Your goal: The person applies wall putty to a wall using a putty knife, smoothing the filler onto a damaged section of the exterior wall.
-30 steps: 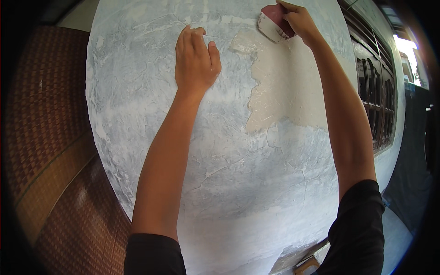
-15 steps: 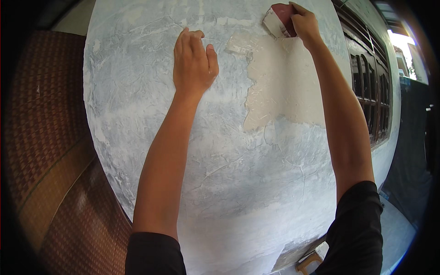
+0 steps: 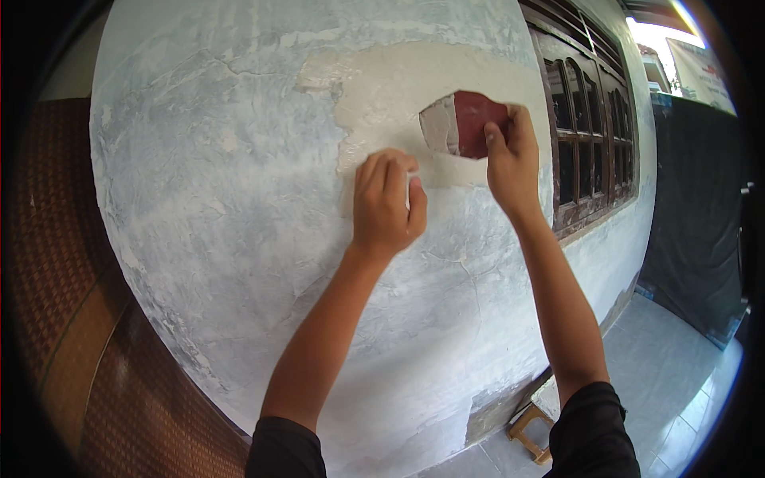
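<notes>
My right hand grips a flat, dark red putty scraper by its right end, thumb on the near face. Pale putty coats the scraper's left part. Behind it, a beige patch of wet putty spreads over the grey-white wall, ragged along its left edge. My left hand is by the patch's lower left part, to the left of and below the scraper. Its fingers curl loosely and the thumb stands apart; I see nothing in it, though the palm side is hidden.
A brown wooden window is set in the wall on the right, with a dark sheet beyond it. Woven brown matting hangs at the left. A small wooden stool stands on the tiled floor at the wall's foot.
My right hand has brought the scraper down from the patch's upper edge, and its face now shows more. My left hand is lower and closer to it. The view has shifted rightward.
</notes>
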Motion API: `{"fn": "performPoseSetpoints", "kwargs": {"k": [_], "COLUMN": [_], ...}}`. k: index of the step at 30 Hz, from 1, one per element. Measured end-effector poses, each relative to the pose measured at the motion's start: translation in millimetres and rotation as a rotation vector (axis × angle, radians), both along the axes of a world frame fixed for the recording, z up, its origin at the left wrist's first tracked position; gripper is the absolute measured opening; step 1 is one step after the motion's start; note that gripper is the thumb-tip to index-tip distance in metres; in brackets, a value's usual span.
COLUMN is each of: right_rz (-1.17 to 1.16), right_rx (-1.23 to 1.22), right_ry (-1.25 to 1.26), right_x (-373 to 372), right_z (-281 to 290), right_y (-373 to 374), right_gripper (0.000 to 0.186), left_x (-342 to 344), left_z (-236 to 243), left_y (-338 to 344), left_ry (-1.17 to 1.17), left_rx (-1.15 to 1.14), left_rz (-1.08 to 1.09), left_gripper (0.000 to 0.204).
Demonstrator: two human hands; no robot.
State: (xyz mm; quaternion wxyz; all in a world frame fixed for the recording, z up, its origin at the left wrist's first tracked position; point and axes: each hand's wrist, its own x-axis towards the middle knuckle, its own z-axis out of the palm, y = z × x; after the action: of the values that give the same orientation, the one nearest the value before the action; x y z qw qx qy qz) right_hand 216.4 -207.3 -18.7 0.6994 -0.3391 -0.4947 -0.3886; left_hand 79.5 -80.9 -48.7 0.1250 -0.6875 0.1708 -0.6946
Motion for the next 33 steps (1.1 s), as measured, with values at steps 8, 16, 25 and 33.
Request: {"fn": "performPoseSetpoints", "kwargs": {"k": [8,16,25,33], "right_rz": [0.165,0.135,-0.149,-0.455], "right_rx": [-0.150,-0.256,-0.385,-0.590], "right_ry": [0.536,1.054,1.457,1.591], "right_x": [61,134,135,112], "right_z": [-194,-352,-489,-531], "right_y": [-69,-146,-196,-238], "right_gripper": [0.018,0.022,0.027,0.026], "left_x": [98,174,192,200], "left_z": [-183,-320,-421,-501], "left_y": [-82,-141,-161,-185], "left_ry": [0.382,0.748,1.172,1.454], "left_rx": [-0.270,-0.511,-0.689,-0.759], "left_rz": [-0.257,-0.283,-0.219,-0.260], "left_gripper": [0.015,0.012,0.010,0.017]}}
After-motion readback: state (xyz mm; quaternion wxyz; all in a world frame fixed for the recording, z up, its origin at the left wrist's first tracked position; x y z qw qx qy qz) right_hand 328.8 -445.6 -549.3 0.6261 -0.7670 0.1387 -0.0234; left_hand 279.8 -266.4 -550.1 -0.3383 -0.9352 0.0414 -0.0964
